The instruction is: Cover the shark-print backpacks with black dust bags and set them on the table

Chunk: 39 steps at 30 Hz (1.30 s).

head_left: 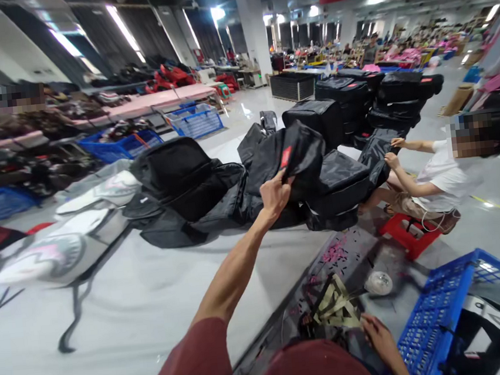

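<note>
My left hand (276, 195) reaches forward across the white table (164, 302). Its fingers are closed on a black bag (294, 148) with a red label, near the label's lower end. Other black bags (173, 177) lie beside it, one with its flap spread toward me. Grey camouflage fabric shows on a bag (341, 170) to the right. Low at my right side, my right hand (379, 334) hangs beside a blue crate, fingers loosely spread and nothing visible in them. Cream-coloured straps (336, 306) lie just past its fingertips.
White bags (65, 246) with dark straps lie at left. The blue crate (439, 311) holds black-and-white items. A seated co-worker (434, 175) at right handles a bag, above a red stool (409, 234). Stacked black bags (343, 105) stand behind; pink scraps (336, 253) litter the floor.
</note>
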Available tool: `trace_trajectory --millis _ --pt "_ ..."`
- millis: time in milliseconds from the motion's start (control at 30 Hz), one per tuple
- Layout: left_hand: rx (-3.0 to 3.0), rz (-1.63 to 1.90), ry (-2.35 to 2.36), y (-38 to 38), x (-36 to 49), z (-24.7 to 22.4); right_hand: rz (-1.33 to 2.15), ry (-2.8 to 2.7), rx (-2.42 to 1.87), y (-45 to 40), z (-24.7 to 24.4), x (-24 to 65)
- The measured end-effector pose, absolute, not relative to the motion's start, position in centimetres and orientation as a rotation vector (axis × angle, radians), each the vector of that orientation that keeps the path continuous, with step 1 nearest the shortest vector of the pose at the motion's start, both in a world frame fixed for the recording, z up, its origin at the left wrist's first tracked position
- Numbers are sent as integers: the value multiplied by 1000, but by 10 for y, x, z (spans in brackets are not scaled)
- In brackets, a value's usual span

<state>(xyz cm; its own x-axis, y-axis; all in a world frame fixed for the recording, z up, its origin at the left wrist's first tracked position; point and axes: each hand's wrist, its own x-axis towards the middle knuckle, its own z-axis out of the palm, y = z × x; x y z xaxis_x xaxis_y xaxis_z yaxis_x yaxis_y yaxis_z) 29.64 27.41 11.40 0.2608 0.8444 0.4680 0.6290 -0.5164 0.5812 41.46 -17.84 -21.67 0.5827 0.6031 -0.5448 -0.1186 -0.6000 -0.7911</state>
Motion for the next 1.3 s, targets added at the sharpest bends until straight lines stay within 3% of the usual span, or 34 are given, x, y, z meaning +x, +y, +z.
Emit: trace_trajectory --millis 133,267,367,600,1000,1200,1300 --pt "1785 1500 1432 206 203 117 1086 -702 -1771 -109 -148 417" --pt "1493 1407 1621 128 141 73 1061 -1036 -1541 -46 -80 399" --pt "1385 1344 1716 76 121 36 1116 -1267 -1382 -17 -58 371" --pt "1349 1325 1743 18 125 18 1016 -1358 -1317 -14 -68 303" --pt "1405 1249 1605 46 145 -2 781 -1184 -1572 -30 -142 308" --pt "1461 1168 1452 48 138 -6 285 -1456 -1568 -11 -86 331" --pt "1488 1114 1405 44 135 -8 202 -1537 -1628 10 -63 354"
